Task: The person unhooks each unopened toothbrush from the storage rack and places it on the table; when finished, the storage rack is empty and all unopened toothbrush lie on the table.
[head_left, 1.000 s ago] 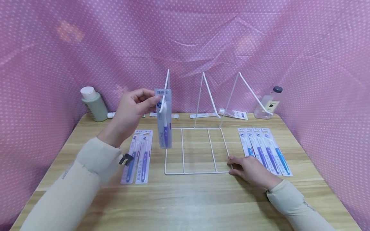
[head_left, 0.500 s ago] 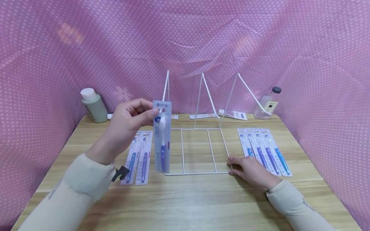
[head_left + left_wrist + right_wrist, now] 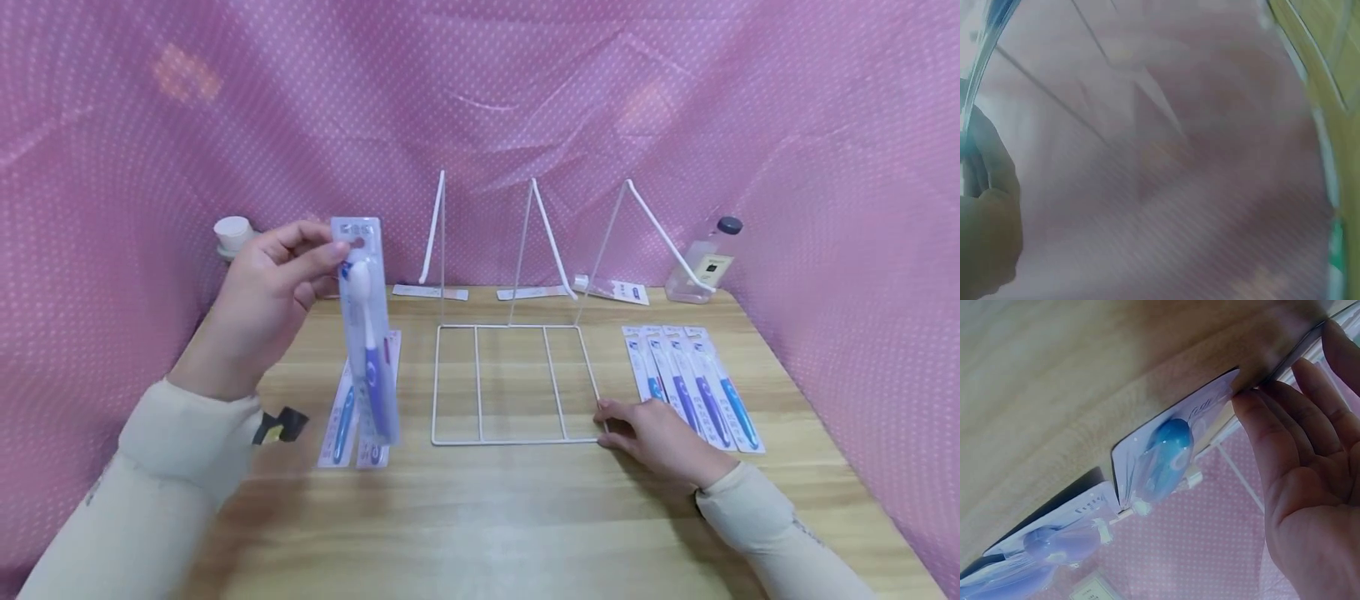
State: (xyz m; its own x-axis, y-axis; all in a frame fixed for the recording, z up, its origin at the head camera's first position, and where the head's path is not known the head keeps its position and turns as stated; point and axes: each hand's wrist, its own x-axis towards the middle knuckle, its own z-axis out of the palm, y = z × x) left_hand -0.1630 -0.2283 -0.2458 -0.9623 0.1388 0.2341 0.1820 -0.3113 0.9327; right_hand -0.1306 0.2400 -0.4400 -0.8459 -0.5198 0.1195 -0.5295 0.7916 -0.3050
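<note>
Nearest to the front edge of the tabletop [image 3: 480, 533], the right hand [image 3: 660, 442] is lying flat with relaxed fingers. Its fingertips are touching the front right corner of the white wire rack [image 3: 513, 383], and it is gripping nothing. In the right wrist view the fingers [image 3: 1285, 450] are lying just beside a packed toothbrush from the row of four packs [image 3: 693, 387] that is lying between the rack and the right edge.

On the left side, the left hand [image 3: 273, 292] is raised above the tabletop and is pinching the top of a toothbrush pack [image 3: 366, 329] between thumb and fingers. The pack is hanging down from the pinch, with its long axis nearly upright, the brush head up near the fingers and the purple handle pointing down. The pack is in the air, to the left of the rack and above the two packs [image 3: 360, 408] that are lying flat there. The rack's left hook [image 3: 437, 229] is standing to the right of the pinch and further back, so the left hand is the nearer one to it.

Along the back edge, a pale green bottle [image 3: 232, 237] is standing at the left corner and a clear bottle [image 3: 705, 262] at the right.
</note>
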